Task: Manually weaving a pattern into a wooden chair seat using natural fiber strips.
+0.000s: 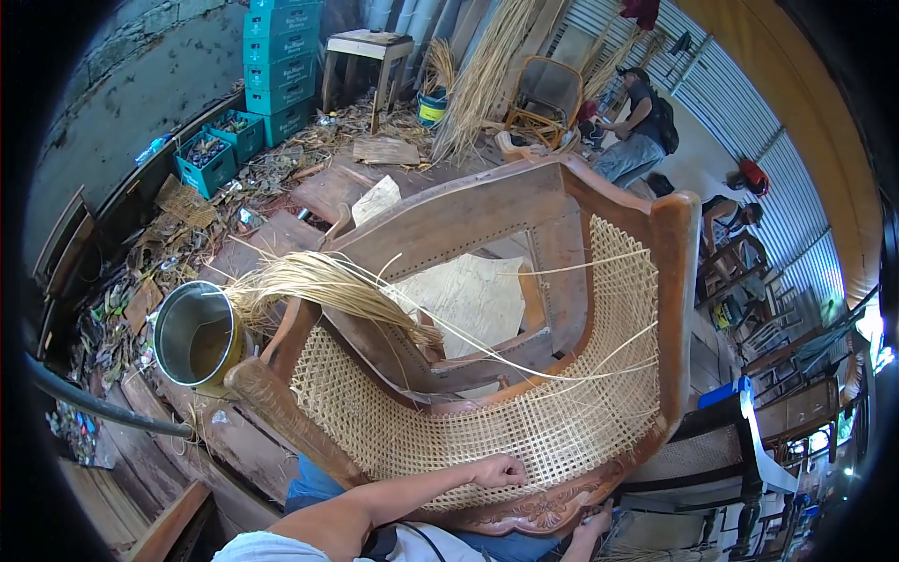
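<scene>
Across my lap lies a wooden chair frame point(679, 309) with a carved lower rail point(548, 513). Open-weave cane webbing point(468, 436) fills its curved back. My left hand point(499, 470) rests on the webbing just above the carving, its fingers curled closed; whatever they pinch is too small to make out. At the carved rail's lower right edge is my right hand point(590, 529), with its fingertips partly hidden against the wood. Loose cane strands point(599, 377) stick out from the right part of the weave. A bundle of cane strips point(328, 283) drapes over the frame's left side.
A metal bucket point(195, 335) holding liquid stands left of the chair. Scraps litter the floor, near teal crates point(281, 66) and a small stool point(370, 47). Long cane bundles point(487, 70) lean at the back. Two people sit at right; a dark chair point(740, 450) is close by.
</scene>
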The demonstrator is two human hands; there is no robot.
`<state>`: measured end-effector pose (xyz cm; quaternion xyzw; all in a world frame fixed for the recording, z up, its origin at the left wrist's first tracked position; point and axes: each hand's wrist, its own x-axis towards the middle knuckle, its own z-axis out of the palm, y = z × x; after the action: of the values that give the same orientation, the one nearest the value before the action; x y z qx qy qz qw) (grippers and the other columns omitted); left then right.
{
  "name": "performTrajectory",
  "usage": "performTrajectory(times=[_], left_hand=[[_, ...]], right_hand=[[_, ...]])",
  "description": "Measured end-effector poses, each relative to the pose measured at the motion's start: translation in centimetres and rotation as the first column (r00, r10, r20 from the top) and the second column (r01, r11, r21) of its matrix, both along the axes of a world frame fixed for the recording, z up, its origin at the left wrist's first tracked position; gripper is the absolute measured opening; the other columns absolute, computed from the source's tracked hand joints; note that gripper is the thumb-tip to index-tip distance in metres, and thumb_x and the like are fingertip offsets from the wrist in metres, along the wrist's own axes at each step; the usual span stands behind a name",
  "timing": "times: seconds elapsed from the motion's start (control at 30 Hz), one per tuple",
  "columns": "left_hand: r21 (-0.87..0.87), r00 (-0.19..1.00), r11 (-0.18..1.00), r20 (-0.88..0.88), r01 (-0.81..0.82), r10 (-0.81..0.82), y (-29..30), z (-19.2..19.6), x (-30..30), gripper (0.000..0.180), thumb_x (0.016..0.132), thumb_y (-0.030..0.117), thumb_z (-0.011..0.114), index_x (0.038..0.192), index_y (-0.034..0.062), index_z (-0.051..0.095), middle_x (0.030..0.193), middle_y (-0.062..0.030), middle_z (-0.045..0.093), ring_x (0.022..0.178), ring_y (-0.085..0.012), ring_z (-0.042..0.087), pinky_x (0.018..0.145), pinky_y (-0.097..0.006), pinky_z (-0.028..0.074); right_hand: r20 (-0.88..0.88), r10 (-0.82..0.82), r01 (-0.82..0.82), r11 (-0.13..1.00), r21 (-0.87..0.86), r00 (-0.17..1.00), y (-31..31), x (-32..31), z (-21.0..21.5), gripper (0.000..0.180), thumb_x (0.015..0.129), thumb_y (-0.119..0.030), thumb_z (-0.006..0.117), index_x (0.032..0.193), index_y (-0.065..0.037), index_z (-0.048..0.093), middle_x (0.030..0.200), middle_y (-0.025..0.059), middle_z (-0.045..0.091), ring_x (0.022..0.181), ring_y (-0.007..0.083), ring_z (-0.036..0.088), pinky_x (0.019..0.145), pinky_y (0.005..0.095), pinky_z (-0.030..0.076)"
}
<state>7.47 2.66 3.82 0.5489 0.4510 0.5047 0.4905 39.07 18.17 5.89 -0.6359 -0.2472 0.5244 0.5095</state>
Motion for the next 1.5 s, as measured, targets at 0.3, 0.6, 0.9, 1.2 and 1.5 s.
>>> performTrajectory(times=[0.3, 0.6, 0.9, 1.2, 1.5], left_hand=[[-0.031, 0.999, 0.999, -0.031, 0.025, -0.026, 0.1, -0.4, 0.1, 0.021, 0.091, 0.025, 0.065, 0.089, 0.0035, 0.066, 0.074, -0.0062, 0.060, 0.067, -0.0142, 0.054, 0.064, -0.032, 0.046], [0.057, 0.999, 0.998, -0.028, 0.022, -0.021, 0.1, -2.2, 0.5, 0.020, 0.090, 0.022, 0.065, 0.089, 0.0031, 0.069, 0.082, -0.0093, 0.066, 0.076, -0.0177, 0.061, 0.071, -0.032, 0.050], [-0.048, 0.995, 0.994, -0.038, 0.094, -0.095, -0.3, -1.4, 0.3, 0.017, 0.091, 0.019, 0.063, 0.091, 0.0028, 0.068, 0.081, -0.0086, 0.065, 0.072, -0.0160, 0.058, 0.070, -0.031, 0.049], [-0.270, 0.990, 0.953, 0.053, 0.137, -0.127, -1.5, -0.8, -0.5, 0.014, 0.095, 0.018, 0.063, 0.099, 0.0048, 0.068, 0.083, 0.0006, 0.060, 0.072, -0.0052, 0.054, 0.063, -0.023, 0.046], [-0.433, 0.989, 0.890, 0.042, 0.144, -0.140, -0.7, 1.5, 0.5, 0.016, 0.095, 0.018, 0.063, 0.097, 0.0031, 0.067, 0.079, 0.0007, 0.062, 0.072, -0.0063, 0.054, 0.064, -0.024, 0.046]], right_hand=[[-0.116, -0.024, 0.005, 0.987, -0.158, 0.993, -0.4, 1.0, 1.1, 0.028, 0.095, -0.038, 0.058, 0.081, -0.015, 0.050, 0.060, -0.0049, 0.043, 0.044, 0.0067, 0.039, 0.040, 0.0203, 0.030], [-0.024, 0.066, -0.070, 0.979, -0.192, 0.998, -0.4, 2.3, 0.2, 0.026, 0.094, -0.032, 0.057, 0.078, -0.015, 0.048, 0.060, -0.0043, 0.044, 0.046, 0.0078, 0.041, 0.043, 0.0214, 0.033], [0.130, 0.164, -0.132, 0.964, -0.229, 0.978, -1.5, 1.4, 1.1, 0.028, 0.092, -0.027, 0.062, 0.071, -0.012, 0.049, 0.055, -0.0033, 0.043, 0.042, 0.0083, 0.041, 0.039, 0.0250, 0.032], [0.891, 0.004, -0.252, 0.960, 0.123, 0.454, -1.9, 1.2, -2.7, 0.048, 0.091, -0.040, 0.063, 0.072, 0.003, 0.053, 0.062, 0.0204, 0.059, 0.057, 0.0373, 0.061, 0.052, 0.0461, 0.045], [0.821, 0.013, -0.223, 0.965, 0.140, 0.571, -3.8, -1.6, 0.8, 0.044, 0.092, -0.035, 0.061, 0.076, 0.005, 0.052, 0.067, 0.0251, 0.057, 0.064, 0.0442, 0.057, 0.059, 0.0481, 0.041]])
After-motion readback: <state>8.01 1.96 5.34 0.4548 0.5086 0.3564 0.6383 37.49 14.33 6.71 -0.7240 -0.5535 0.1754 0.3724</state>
